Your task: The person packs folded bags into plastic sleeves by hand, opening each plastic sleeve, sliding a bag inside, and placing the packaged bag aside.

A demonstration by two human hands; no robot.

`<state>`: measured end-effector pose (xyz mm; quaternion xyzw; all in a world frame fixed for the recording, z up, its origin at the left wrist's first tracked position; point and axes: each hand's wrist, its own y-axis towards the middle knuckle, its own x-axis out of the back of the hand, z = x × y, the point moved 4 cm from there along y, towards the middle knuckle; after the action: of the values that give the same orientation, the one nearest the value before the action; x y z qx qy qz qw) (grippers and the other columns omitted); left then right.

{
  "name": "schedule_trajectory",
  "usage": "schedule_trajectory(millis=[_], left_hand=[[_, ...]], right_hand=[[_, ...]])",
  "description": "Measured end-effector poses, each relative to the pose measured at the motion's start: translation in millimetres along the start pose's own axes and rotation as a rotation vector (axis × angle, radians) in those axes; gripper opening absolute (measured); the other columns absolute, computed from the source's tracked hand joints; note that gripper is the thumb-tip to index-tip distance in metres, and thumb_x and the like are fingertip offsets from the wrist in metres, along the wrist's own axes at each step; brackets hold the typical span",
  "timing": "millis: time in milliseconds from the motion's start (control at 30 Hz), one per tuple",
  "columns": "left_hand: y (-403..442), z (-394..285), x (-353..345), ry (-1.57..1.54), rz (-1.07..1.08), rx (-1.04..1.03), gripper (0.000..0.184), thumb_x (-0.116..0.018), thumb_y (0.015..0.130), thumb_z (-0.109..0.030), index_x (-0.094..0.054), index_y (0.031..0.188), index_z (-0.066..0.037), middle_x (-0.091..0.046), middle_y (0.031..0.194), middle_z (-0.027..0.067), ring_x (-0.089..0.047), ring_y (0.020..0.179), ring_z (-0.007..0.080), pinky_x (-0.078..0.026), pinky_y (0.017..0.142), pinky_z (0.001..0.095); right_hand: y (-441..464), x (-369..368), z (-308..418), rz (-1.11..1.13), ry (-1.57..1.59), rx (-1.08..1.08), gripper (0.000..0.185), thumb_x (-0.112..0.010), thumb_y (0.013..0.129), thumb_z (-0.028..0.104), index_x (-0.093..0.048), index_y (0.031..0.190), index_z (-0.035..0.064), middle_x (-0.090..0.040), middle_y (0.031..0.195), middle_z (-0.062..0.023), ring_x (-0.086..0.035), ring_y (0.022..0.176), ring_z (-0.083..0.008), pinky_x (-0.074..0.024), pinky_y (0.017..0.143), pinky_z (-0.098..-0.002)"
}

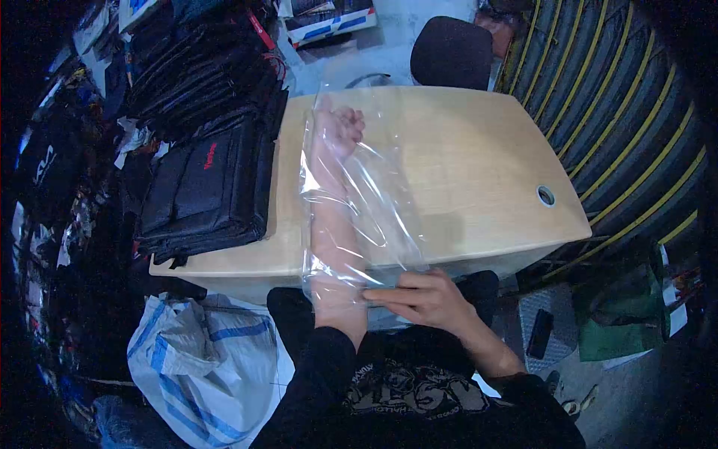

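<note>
A long clear plastic bag (385,202) is pulled over my left forearm, its glossy folds catching the light. Inside it, above the far part of the table, my left hand (340,133) has its thumb out and its fingers loosely curled, with no object visible in them. The bag's mouth lies around the forearm close to the black sleeve. At the right side of that mouth, my right hand (430,299) grips the bag's edge, its index finger pointing towards the left forearm.
A light wooden table (479,172) with a round cable hole is before me. Stacked black bags (206,179) lie on its left. A white and blue woven sack (217,367) sits at lower left. Striped black and yellow rolls (621,127) stand right, and a black chair (451,52) beyond.
</note>
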<state>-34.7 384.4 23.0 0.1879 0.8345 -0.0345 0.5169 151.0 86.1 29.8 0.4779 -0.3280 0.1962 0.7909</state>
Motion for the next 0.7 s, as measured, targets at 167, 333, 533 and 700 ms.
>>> schedule_trajectory(millis=[167,333,533,700], left_hand=[[-46,-28,-50,0.03,-0.123,-0.672,0.058,-0.038,0.095,-0.044,-0.024,0.138,-0.008,-0.024,0.142,0.0103,-0.026,0.132,0.0325,-0.036,0.097,0.0584],[-56,-18,-42,-0.035,-0.185,-0.612,0.079,-0.037,0.087,-0.062,-0.018,0.144,-0.011,-0.005,0.151,0.0145,-0.008,0.139,0.0335,-0.022,0.099,0.0707],[-43,-3,-43,-0.224,-0.327,-0.418,0.092,-0.031,0.081,-0.074,-0.004,0.147,-0.015,0.02,0.152,0.0098,0.011,0.141,0.0303,-0.004,0.102,0.0722],[-31,19,-46,-0.272,-0.429,-0.487,0.089,-0.03,0.082,-0.071,-0.005,0.147,-0.014,0.014,0.152,0.0126,0.008,0.142,0.0297,-0.007,0.102,0.0727]], right_hand=[[-25,20,2,0.037,0.064,-0.095,0.038,-0.072,0.071,0.014,-0.069,0.108,0.0207,-0.04,0.061,0.0016,-0.045,0.051,-0.0107,-0.0415,0.044,-0.0264],[-17,39,25,-0.186,0.002,-0.105,0.04,-0.077,0.065,0.015,-0.07,0.104,0.0174,-0.043,0.067,0.0014,-0.049,0.06,-0.015,-0.0432,0.053,-0.0305],[-60,-12,50,-0.154,0.079,0.03,0.03,-0.078,0.071,0.016,-0.068,0.099,0.0099,-0.06,0.089,-0.0047,-0.06,0.084,-0.0221,-0.0509,0.069,-0.0332],[-28,-71,28,-0.169,0.195,-0.386,0.041,-0.055,0.087,0.002,-0.047,0.127,-0.0028,-0.061,0.105,-0.0204,-0.061,0.096,-0.0295,-0.0473,0.087,-0.0355]])
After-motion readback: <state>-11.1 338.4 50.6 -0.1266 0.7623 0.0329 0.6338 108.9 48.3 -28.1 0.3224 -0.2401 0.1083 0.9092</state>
